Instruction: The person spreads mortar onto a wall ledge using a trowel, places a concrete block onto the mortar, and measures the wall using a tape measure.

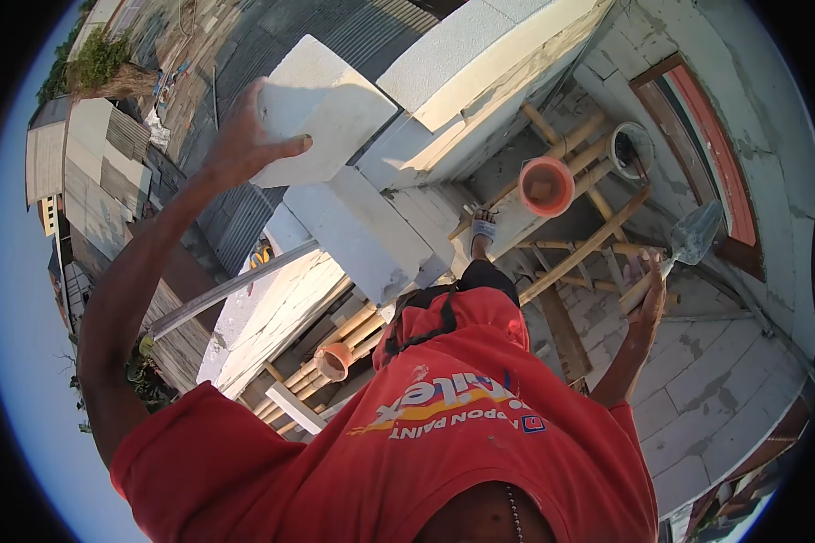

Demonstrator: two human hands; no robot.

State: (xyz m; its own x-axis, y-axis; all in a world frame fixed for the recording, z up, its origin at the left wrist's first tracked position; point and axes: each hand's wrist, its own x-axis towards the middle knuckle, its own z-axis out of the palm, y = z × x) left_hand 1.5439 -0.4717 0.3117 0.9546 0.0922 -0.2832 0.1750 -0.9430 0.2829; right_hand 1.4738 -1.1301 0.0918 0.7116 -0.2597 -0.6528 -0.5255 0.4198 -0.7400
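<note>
My left hand (255,140) grips the left end of a white lightweight concrete block (324,113), thumb on the near face and fingers partly hidden behind it. The block sits on top of the wall, beside a row of similar blocks (466,50). More wall blocks (358,226) stand just below it, towards my body. Off to the right, my right hand (645,291) is closed around the handle of a trowel (695,235). Its metal blade points up and away from me and looks smeared with grey mortar.
An orange bucket (546,187) with something in it and a pale bucket (631,150) stand on bamboo scaffolding (589,240). Another orange bucket (333,361) is at lower left. A wooden window frame (706,163) is in the right wall. Corrugated roofs (362,36) lie far below.
</note>
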